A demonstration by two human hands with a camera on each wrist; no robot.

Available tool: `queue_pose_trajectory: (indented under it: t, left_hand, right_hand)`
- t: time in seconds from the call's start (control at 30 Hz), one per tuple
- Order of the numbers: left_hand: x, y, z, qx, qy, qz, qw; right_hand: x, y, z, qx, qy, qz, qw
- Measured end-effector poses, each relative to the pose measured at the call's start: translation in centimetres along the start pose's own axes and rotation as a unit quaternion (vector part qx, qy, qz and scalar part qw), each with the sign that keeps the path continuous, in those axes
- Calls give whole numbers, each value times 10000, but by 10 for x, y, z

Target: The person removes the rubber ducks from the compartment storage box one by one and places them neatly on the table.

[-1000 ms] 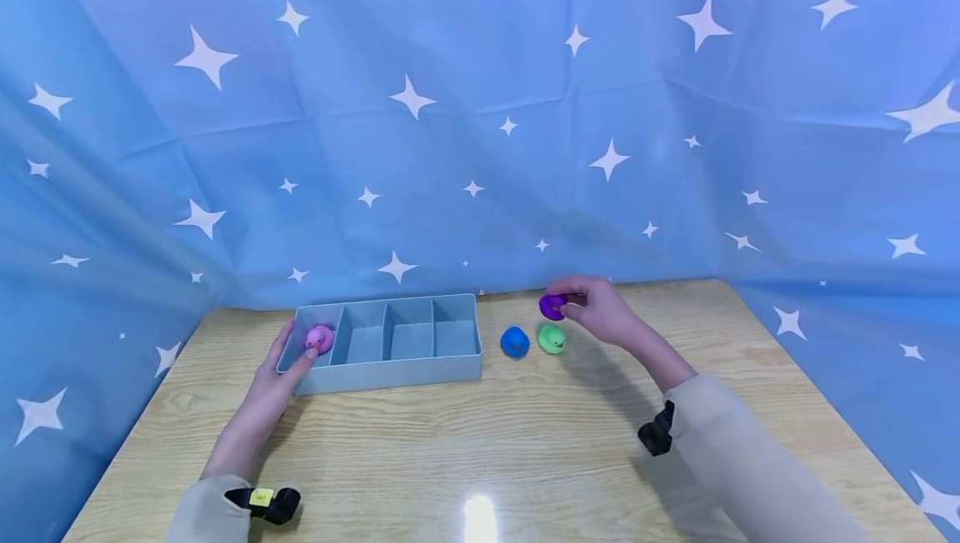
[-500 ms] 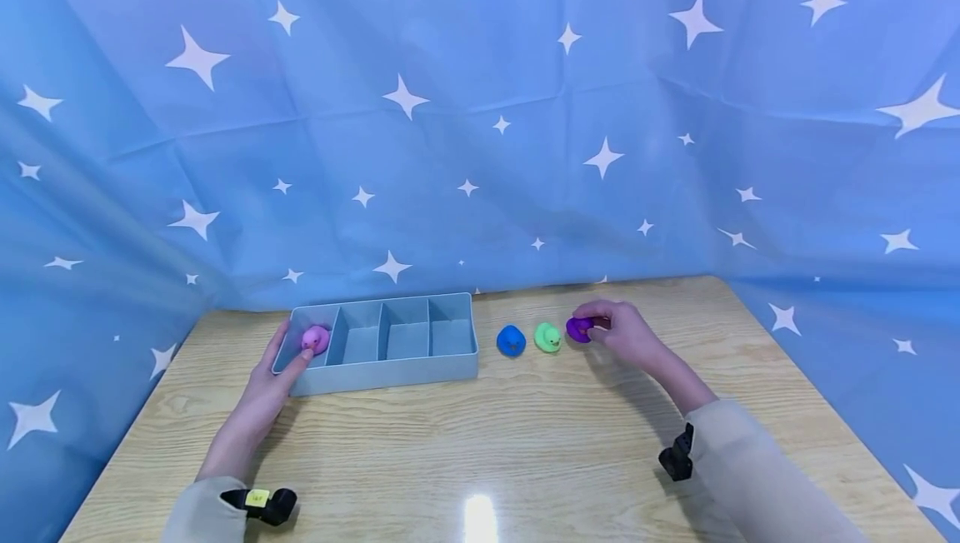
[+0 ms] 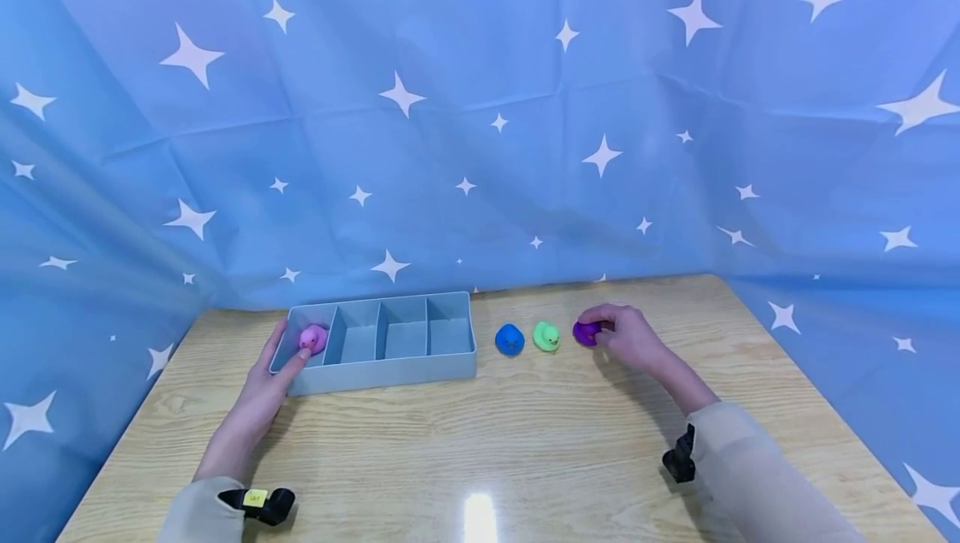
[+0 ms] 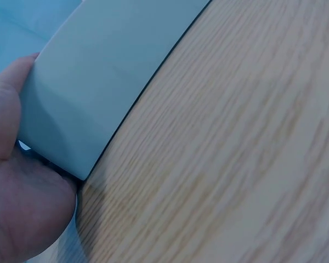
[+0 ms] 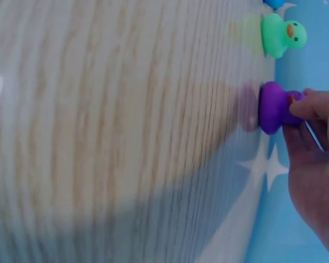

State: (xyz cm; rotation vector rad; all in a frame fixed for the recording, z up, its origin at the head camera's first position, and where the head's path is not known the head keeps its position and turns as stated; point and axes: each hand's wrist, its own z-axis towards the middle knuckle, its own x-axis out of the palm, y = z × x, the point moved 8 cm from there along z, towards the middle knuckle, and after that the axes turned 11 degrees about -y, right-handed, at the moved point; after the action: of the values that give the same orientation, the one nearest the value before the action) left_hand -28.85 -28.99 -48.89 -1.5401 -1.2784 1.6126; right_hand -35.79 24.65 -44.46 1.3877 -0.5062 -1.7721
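At the left of the table, my left hand (image 3: 258,391) grips the end of a grey-blue divided box (image 3: 390,371), its thumb over the front rim and its fingers along the left side. A pink rubber duck (image 3: 315,337) sits in the leftmost compartment, close to the thumb tip. My right hand (image 3: 637,345) pinches a purple rubber duck (image 5: 271,108) by its head, and the duck's base is at the tabletop. To its left in a row stand a green rubber duck (image 3: 547,337) and a blue rubber duck (image 3: 510,341).
A light wooden table (image 3: 450,451) carries everything. Behind it and at both sides hangs a blue curtain (image 3: 480,110) with white stars. The box's other compartments hold nothing visible.
My right hand has carried the purple duck rightward and toward me, from behind the green duck to the right of it. The left hand keeps its grip on the box.
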Motion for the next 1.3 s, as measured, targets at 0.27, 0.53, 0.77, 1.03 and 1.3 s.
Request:
queue_pose_trajectory:
  t: [0.27, 0.53, 0.77, 1.03, 1.3]
  left_hand:
    - [0, -2, -1, 1, 8, -19, 10000]
    - [0, -4, -2, 56, 20, -90, 9999]
    - [1, -1, -2, -23, 21, -48, 10000]
    - [2, 1, -2, -1, 54, -118, 9999]
    - [1, -2, -3, -17, 83, -7, 10000]
  right_hand:
    - [0, -1, 0, 14, 4, -24, 10000]
    - [-2, -3, 3, -78, 54, -158, 9998]
    - [-2, -4, 3, 126, 164, -154, 9997]
    - [-7, 7, 6, 605, 237, 46, 9979]
    - [-2, 35, 14, 251, 273, 253, 9990]
